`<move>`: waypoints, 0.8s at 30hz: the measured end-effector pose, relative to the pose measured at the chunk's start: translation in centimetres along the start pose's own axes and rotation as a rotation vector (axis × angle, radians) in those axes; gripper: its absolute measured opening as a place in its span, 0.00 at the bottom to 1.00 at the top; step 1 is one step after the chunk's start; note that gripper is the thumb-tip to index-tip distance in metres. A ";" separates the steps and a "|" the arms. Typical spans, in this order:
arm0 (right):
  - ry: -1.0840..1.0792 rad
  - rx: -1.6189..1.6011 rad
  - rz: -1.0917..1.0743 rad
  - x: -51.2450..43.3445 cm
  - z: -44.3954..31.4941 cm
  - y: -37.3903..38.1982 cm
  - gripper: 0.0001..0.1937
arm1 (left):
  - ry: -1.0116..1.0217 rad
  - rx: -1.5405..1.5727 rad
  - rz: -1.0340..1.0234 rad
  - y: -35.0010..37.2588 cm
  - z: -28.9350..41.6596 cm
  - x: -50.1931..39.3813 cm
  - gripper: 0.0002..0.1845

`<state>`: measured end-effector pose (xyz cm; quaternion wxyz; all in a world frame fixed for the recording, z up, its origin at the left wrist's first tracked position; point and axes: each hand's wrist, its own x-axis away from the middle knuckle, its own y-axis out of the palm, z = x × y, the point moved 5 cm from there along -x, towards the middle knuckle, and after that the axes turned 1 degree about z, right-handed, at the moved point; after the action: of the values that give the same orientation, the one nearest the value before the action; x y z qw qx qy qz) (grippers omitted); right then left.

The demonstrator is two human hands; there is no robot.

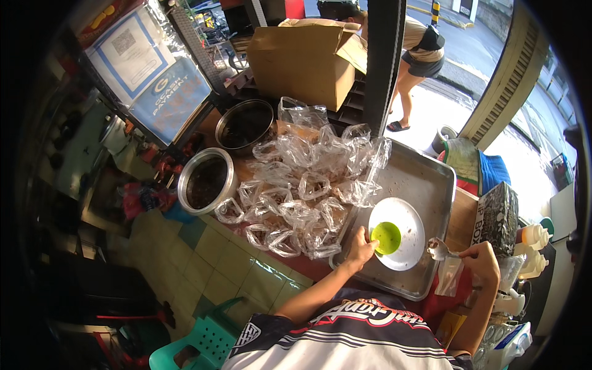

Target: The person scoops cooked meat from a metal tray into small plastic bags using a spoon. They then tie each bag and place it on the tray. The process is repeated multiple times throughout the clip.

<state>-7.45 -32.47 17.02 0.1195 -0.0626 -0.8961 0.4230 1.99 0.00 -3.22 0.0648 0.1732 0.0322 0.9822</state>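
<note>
My left hand (363, 251) grips the rim of a small green bowl (386, 237), held over a white plate (411, 237) in a large metal tray (423, 180). Some small dark bits lie on the plate and on the tray. Right of the plate, my right hand (482, 262) is closed on the handle of a metal spoon (440, 250), which has some brownish food in its bowl. A small clear plastic bag (449, 276) lies just below the spoon. Left of the tray, many knotted clear plastic bags (296, 208) with brownish contents are heaped together.
Two metal pots with dark contents, a nearer one (206, 181) and a farther one (245, 124), stand left of the bags. A cardboard box (303, 64) is behind. Squeeze bottles (532, 236) stand at right, a green plastic chair (203, 337) at lower left. Outside, a person (423, 46) bends over.
</note>
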 end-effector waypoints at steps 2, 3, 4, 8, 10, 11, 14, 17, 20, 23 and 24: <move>-0.038 -0.004 -0.071 -1.7 -2.2 0.6 0.10 | -0.022 0.012 -0.011 0.4 -1.6 -0.2 0.13; -0.031 0.010 -0.110 -2.6 -3.4 1.0 0.10 | -0.037 -0.004 -0.021 0.6 -2.1 0.0 0.13; -0.042 -0.033 -0.113 -3.5 -4.9 1.5 0.10 | -0.066 -0.169 0.003 0.3 -2.1 0.1 0.19; -0.151 -0.091 -0.092 -7.0 -12.1 4.1 0.10 | 0.025 -0.785 -0.150 -1.6 2.2 1.8 0.47; -0.249 -0.113 -0.081 -9.1 -16.5 5.4 0.10 | 0.016 -0.693 -0.330 -3.4 5.9 3.0 0.38; -0.227 -0.102 -0.088 -10.3 -18.4 6.1 0.10 | 0.003 -0.534 -0.376 -4.7 7.9 3.6 0.33; -0.389 -0.036 -0.113 -13.9 -25.2 7.9 0.09 | 0.124 -0.257 -0.169 -11.9 15.0 1.8 0.12; -0.440 0.020 -0.138 -18.3 -32.0 11.4 0.10 | 0.424 -0.446 0.529 -22.9 21.2 -2.2 0.17; -0.535 0.001 -0.050 -21.5 -37.8 15.0 0.09 | 0.568 -0.637 0.814 -29.9 23.8 -8.3 0.16; -0.572 0.044 0.021 -24.1 -42.1 19.1 0.08 | 0.338 -0.906 0.873 -32.9 22.4 -13.5 0.15; -0.563 0.091 0.012 -25.0 -43.0 20.5 0.08 | 0.241 -0.952 0.880 -33.1 21.6 -14.8 0.15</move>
<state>28.33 7.13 23.52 -0.1338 0.0573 -0.8737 0.4643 27.10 31.58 9.19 -0.2775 0.0116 -0.4726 0.8364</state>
